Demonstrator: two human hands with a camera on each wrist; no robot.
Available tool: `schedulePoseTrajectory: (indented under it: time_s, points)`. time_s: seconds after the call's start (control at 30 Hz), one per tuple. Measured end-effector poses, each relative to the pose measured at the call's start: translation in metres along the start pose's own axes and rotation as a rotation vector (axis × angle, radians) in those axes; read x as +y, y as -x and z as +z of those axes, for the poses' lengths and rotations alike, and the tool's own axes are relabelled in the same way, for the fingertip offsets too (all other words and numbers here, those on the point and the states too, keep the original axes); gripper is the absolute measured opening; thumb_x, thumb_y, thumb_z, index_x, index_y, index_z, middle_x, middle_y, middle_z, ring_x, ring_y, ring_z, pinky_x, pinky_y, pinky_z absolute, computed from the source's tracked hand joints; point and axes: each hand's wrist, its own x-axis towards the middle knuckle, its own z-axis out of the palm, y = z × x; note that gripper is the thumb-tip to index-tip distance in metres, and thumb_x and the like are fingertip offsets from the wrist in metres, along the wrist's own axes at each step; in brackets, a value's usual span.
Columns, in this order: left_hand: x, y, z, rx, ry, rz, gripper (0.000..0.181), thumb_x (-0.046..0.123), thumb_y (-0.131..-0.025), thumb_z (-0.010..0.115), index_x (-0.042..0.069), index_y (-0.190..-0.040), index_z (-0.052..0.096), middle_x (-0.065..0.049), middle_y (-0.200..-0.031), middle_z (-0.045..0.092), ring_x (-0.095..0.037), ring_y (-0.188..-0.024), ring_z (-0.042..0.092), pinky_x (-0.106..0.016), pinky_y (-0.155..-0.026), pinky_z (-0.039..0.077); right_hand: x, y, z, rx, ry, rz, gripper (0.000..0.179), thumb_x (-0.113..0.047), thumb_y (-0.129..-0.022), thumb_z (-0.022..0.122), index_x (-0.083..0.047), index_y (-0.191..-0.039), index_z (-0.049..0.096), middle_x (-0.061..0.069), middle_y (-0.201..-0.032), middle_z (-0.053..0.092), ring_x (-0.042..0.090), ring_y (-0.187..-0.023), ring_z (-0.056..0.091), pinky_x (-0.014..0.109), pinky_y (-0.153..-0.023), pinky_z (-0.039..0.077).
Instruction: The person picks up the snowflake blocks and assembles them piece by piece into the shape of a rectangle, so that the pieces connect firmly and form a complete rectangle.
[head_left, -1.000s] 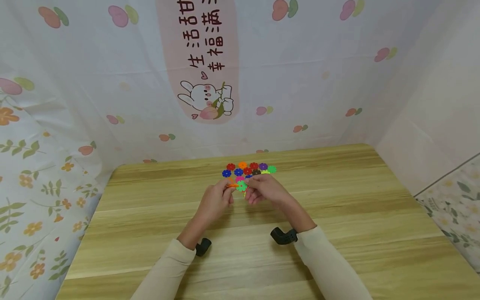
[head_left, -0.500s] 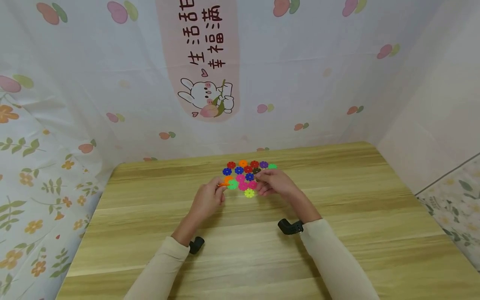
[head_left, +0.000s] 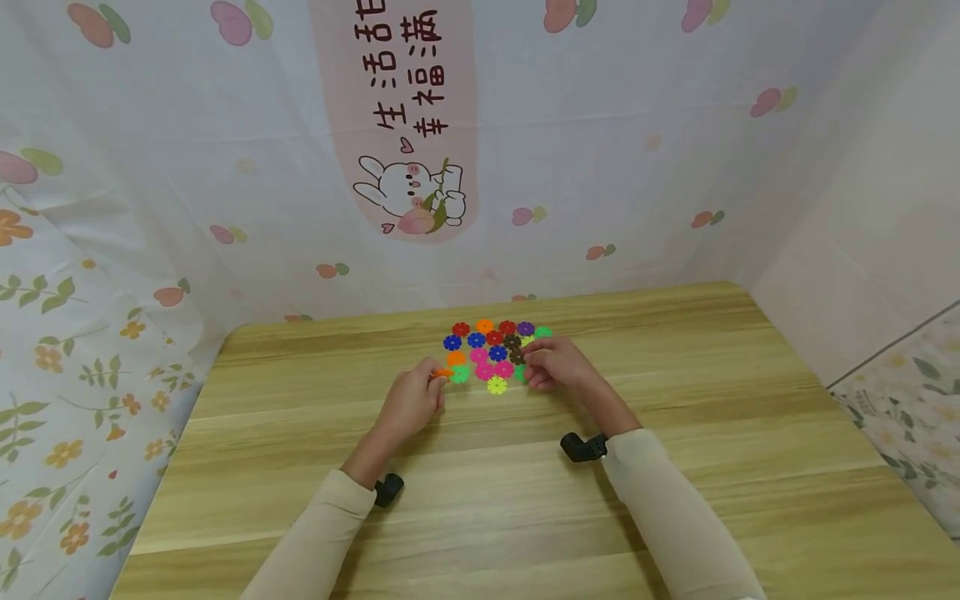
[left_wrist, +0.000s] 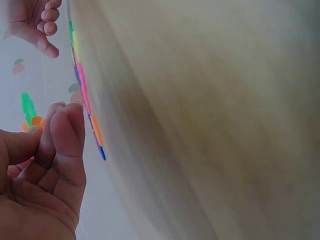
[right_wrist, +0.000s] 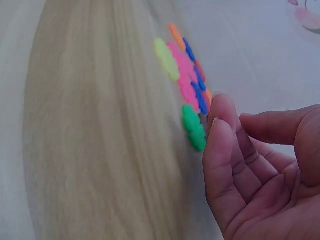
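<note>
My left hand [head_left: 410, 402] pinches an orange notched flower disc [head_left: 442, 373] between thumb and fingers. A green flower disc [head_left: 460, 374] is joined to it and points right. In the left wrist view, the joined green disc [left_wrist: 28, 104] stands up beyond the thumb. My right hand [head_left: 557, 365] hovers by the right side of the spread of discs, close to a brown disc [head_left: 517, 356]. In the right wrist view its thumb and fingers are apart, with nothing between them. It partly covers a green disc [right_wrist: 194, 128] in the head view.
Several loose discs lie flat on the wooden table [head_left: 480, 500], including a yellow disc [head_left: 497, 385] nearest me, a pink disc [head_left: 504, 369] and a blue disc [head_left: 452, 342]. A patterned cloth [head_left: 600, 167] hangs behind the table's far edge.
My hands have parted from around the green disc. The left hand has moved left with the joined orange and green discs; the right has moved right, over the loose discs.
</note>
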Motion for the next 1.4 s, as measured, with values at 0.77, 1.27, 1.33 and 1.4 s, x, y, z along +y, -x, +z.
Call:
schedulePoseTrajectory:
  time_s: [0.77,1.27,1.33,1.4]
  points:
    - [-0.011,-0.003,-0.002,-0.157,0.074,-0.125,0.010,0.009,-0.102,0.048,0.002,-0.097,0.054,-0.006,-0.066,0.061,-0.016,-0.054,0.057,-0.025,-0.052,0.051,0.011,-0.010,-0.016,0.080,-0.020,0.041,0.041,-0.014,-0.100,0.046,-0.005,-0.140,0.045,0.007,-0.076,0.066,0.014,-0.056,0.062,0.028,-0.056,0.056]
    - [-0.014,-0.004,0.000,-0.175,0.068,-0.145,0.009,0.009,-0.103,0.048,0.003,-0.099,0.053,-0.006,-0.065,0.059,-0.016,-0.055,0.056,-0.026,-0.054,0.049,0.006,-0.014,-0.014,0.023,0.119,0.064,0.049,-0.013,-0.099,0.048,-0.011,-0.148,0.042,0.005,-0.065,0.060,0.013,-0.050,0.058,0.027,-0.050,0.054]
    - [-0.014,-0.005,0.000,-0.177,0.063,-0.141,0.009,0.009,-0.103,0.048,0.003,-0.099,0.053,-0.005,-0.066,0.059,-0.016,-0.055,0.055,-0.026,-0.053,0.049,0.005,-0.013,-0.014,0.013,0.136,0.065,0.050,-0.013,-0.099,0.049,-0.010,-0.148,0.041,0.005,-0.062,0.059,0.013,-0.049,0.057,0.027,-0.049,0.053]
    - [-0.015,-0.005,0.001,-0.179,0.055,-0.140,0.009,0.010,-0.103,0.048,0.003,-0.099,0.053,-0.005,-0.066,0.059,-0.016,-0.055,0.055,-0.026,-0.053,0.048,0.004,-0.011,-0.013,0.008,0.147,0.063,0.050,-0.013,-0.099,0.049,-0.009,-0.148,0.041,0.005,-0.061,0.058,0.013,-0.048,0.057,0.027,-0.049,0.053]
